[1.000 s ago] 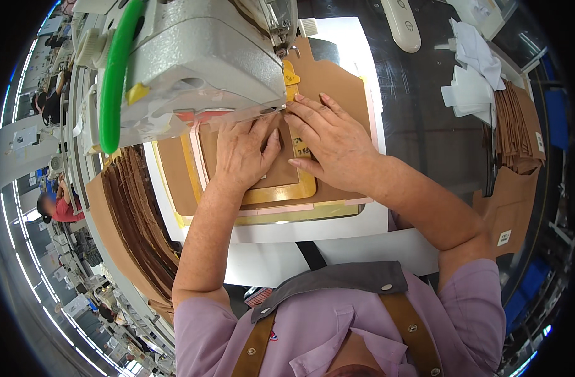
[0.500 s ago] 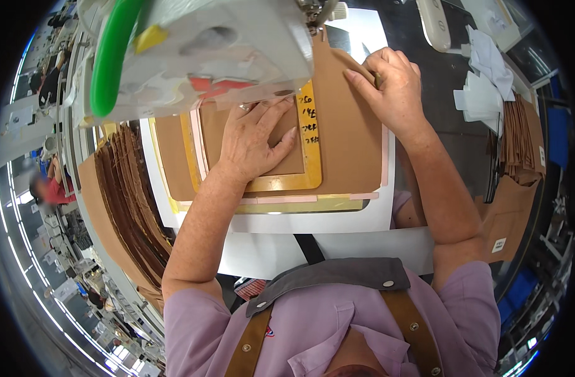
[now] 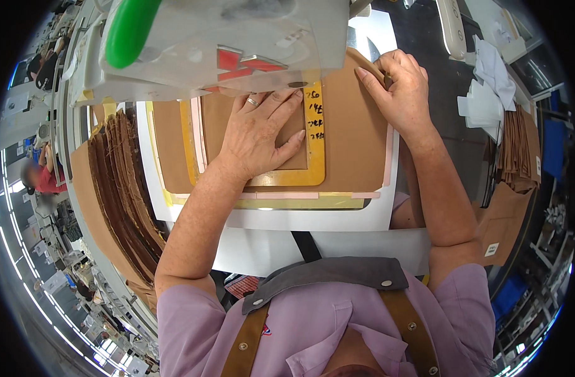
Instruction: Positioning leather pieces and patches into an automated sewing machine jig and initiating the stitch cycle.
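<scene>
"What's closest to the body?"

"Past the grey flap of the apron (image 3: 325, 276), a white sheet (image 3: 300, 221). Its near edge faces the wearer, and pink and yellow strips run above that edge."

"And the brown panel (image 3: 356, 141)?"

"On the sheet, reaching nearly to its right edge. A yellow frame (image 3: 316, 157) with dark handwriting lies on the panel, left of its middle."

"How are the hands?"

"The left hand (image 3: 257, 135) is pressed flat, fingers a little spread, on the brown inside the frame; it grips nothing. The right hand (image 3: 400, 88) is closed, thumb against curled fingers, on the panel's lifted edge by the sheet's far right corner."

"What hangs over the far side?"

"A pale machine head (image 3: 180, 69) with a green bar (image 3: 130, 34), above the sheet's far left corner."

"And around the sheet?"

"Brown layers (image 3: 125, 182) are bundled along its left edge. Beyond its right edge, the dark surface (image 3: 449, 160) shows; by that surface's right edge are white cloths (image 3: 493, 69) and a folded brown stack (image 3: 519, 147)."

"Further off?"

"Blue panels (image 3: 555, 132) on the right; on the left, a person in red (image 3: 49, 181), rows of workstations and long ceiling lights (image 3: 8, 257). Details there are too small to tell."
</scene>
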`<state>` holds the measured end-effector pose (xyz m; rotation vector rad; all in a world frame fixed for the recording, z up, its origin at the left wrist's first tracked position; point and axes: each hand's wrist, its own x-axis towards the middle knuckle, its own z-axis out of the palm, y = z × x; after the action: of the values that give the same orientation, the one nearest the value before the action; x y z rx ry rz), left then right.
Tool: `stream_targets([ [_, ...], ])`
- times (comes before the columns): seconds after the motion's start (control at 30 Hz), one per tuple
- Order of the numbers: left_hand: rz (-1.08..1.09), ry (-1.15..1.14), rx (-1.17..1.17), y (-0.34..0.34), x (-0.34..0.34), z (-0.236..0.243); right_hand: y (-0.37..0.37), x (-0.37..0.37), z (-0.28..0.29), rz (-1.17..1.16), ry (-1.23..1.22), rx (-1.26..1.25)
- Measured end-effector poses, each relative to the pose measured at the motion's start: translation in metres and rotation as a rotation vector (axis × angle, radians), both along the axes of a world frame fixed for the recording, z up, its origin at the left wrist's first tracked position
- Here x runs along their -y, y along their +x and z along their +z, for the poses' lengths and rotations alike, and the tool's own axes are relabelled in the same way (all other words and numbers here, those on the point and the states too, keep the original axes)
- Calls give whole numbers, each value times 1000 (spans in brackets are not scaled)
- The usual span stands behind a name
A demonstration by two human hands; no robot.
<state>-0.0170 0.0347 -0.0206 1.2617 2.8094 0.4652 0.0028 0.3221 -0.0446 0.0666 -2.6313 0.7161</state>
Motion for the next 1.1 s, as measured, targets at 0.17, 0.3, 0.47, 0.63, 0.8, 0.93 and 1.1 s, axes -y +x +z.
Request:
stream_targets([
  [0.17,-2,-12,-4,0,-1,0,-1,0,1,-24,-194,2],
  [0.3,-5,10,-137,6,-2,6,11,13,20,51,60,-339],
  [0.47,-6,98,-97,5,2,0,54,60,43,634,97,-143],
  [0.63,11,68,-133,3,-1,8,65,79,28,614,137,-144],
  [0.8,-41,188,-95,-5,4,-6,67,75,23,635,251,-85],
  [0.93,-50,199,-57,-3,2,-3,60,74,26,627,256,-63],
  [1.1,10,58,-76,4,-3,13,54,72,25,575,291,-92],
])
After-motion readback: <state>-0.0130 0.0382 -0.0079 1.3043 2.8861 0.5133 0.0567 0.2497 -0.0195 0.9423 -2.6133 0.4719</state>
